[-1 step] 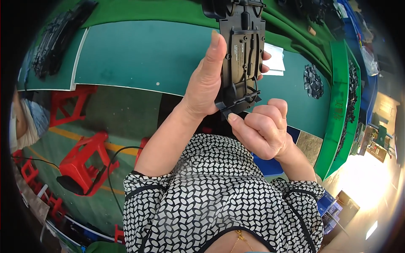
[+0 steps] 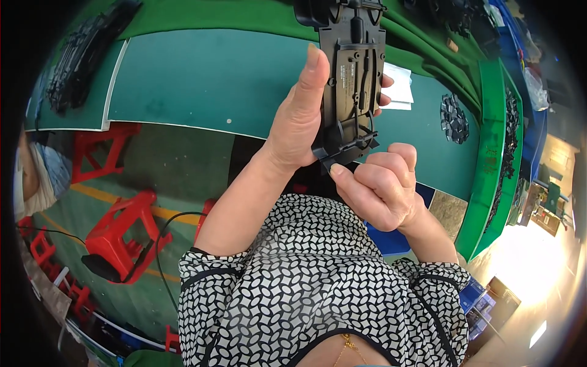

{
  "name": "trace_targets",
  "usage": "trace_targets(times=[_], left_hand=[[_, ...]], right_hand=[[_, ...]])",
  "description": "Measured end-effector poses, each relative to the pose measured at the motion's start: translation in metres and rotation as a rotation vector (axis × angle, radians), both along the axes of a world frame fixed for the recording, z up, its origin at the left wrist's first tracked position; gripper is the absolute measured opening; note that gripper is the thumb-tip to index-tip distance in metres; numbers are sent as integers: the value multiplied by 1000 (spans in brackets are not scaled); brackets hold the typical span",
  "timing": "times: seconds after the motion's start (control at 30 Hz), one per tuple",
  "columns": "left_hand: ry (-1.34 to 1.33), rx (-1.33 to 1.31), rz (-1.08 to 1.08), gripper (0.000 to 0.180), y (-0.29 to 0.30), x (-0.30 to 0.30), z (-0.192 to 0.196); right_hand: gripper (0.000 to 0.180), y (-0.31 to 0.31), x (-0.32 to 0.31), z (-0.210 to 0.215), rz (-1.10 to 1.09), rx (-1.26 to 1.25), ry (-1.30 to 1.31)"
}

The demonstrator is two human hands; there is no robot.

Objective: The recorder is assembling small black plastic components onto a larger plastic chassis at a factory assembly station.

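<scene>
Left hand (image 2: 298, 122): grip clasping black chassis (image 2: 351, 85), likely for steadiness
Right hand (image 2: 382, 186): grip pinching its six-o'clock end

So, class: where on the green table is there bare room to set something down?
Widest: the tabletop left of the left hand, up to the white edging. Smaller: between the white papers and small black parts. Crowded: the green tray and far-left black pile.

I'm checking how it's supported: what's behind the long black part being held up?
The left hand wraps behind the black part, fingertips showing past its right edge; white paper and green tabletop appear beyond. The part's far side and anything directly behind it are covered.
</scene>
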State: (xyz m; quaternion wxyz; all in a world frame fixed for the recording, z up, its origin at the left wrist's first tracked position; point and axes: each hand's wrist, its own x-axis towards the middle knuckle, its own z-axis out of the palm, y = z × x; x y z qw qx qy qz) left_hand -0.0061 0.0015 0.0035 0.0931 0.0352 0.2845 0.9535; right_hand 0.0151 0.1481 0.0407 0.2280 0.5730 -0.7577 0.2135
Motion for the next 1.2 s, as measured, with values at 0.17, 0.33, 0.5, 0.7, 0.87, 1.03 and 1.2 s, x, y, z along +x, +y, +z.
trace_targets(times=[0.17,0.33,0.5,0.7,0.87,1.03,1.2], left_hand=[[-13,25,-5,92,0,1,0],[28,-29,13,91,0,1,0],[43,-70,23,91,-1,1,-1],[35,-83,41,91,-2,2,1],[13,-19,60,92,-1,2,0],[23,-33,50,92,-1,1,0],[23,-29,55,92,-1,1,0]], right_hand=[[31,-2,-1,1,10,15,3],[31,-3,-1,3,5,53,17],[30,-4,-2,0,6,32,7],[31,-4,-3,-2,-2,17,7],[34,-1,-3,-5,-1,16,-22],[36,0,-2,-9,-7,-10,-16],[35,-1,-6,-12,-2,-20,-10]])
